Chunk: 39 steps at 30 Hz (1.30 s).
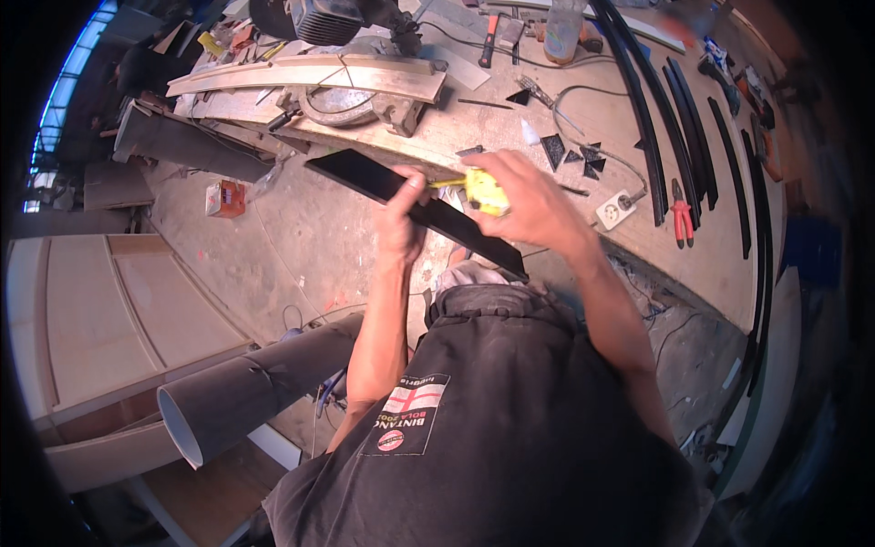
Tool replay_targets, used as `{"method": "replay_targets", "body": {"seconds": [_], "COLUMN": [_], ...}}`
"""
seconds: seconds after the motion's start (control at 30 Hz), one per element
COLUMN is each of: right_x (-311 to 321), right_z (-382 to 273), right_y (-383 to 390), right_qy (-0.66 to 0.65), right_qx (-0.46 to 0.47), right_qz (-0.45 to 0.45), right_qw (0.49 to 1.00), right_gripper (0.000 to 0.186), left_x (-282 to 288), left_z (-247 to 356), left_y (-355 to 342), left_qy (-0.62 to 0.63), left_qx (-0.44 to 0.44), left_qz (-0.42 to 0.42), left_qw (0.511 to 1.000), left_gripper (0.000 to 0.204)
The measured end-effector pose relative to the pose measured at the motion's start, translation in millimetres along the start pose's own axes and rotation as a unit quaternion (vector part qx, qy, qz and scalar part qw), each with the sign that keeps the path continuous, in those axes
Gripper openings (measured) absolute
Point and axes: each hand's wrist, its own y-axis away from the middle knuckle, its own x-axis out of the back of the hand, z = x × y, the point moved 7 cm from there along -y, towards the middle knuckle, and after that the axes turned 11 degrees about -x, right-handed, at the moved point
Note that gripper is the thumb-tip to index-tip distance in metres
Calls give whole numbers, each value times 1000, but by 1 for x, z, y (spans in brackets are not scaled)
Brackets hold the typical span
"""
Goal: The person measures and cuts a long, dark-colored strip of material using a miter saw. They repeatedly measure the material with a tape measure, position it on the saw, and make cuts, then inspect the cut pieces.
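A long flat black strip [469,235] slants across in front of my body, in the air beside the bench edge. My left hand [401,219] is closed around its middle, with the thumb on top. My right hand [533,196] grips a yellow tape measure [486,191] just above the strip. A short length of yellow blade [445,184] reaches from the case toward my left thumb. Whether that thumb pins the blade's end I cannot tell. Small black offcuts [553,150] lie on the bench beyond my right hand.
The wooden workbench [702,283] carries red-handled pliers [682,217], a white power socket [616,211] with a cable, long black strips [638,109], a hammer [489,41] and light wooden boards [310,75] by a saw. At left are a large grey roll [246,387] and an orange box [225,199].
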Motion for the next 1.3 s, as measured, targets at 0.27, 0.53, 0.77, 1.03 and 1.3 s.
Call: {"method": "replay_targets", "body": {"seconds": [0.27, 0.53, 0.77, 1.03, 1.3], "right_x": [77, 83, 40, -20, -35], "right_z": [79, 103, 113, 120, 130], "right_y": [83, 139, 150, 146, 145], "right_qy": [75, 0, -81, -162, -163], "right_qx": [-199, -238, -257, -298, -291], "right_qz": [-86, -75, -88, -121, -123], "right_qw": [973, 968, 959, 933, 935], "right_gripper": [59, 49, 53, 53, 49], "left_x": [119, 154, 130, 94, 92], "left_z": [59, 47, 21, 13, 9], "left_y": [-58, -59, -33, -30, -36], "left_qy": [197, 184, 55, 10, -52], "left_qx": [31, 59, 56, 12, 12], "left_qz": [80, 232, 259, 176, 163], "left_qw": [977, 953, 963, 984, 985], "left_gripper": [11, 72, 86, 101, 101]}}
